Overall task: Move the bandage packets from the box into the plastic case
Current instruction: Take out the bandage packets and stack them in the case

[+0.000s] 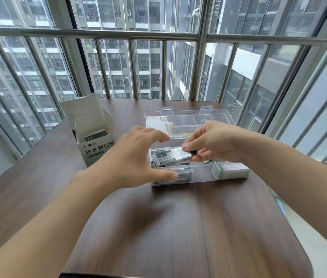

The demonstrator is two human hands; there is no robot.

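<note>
While held, one packet (178,154).

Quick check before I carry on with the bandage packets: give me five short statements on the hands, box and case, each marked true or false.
1. The right hand pinches a bandage packet above the plastic case. True.
2. The left hand holds a packet too. False: its fingers are spread and hold nothing.
3. The box stands open to the left of the case. True.
4. The case's lid is shut. False: it is folded back, open.
5. The case holds no packets yet. False: stacks already lie in it.
</note>
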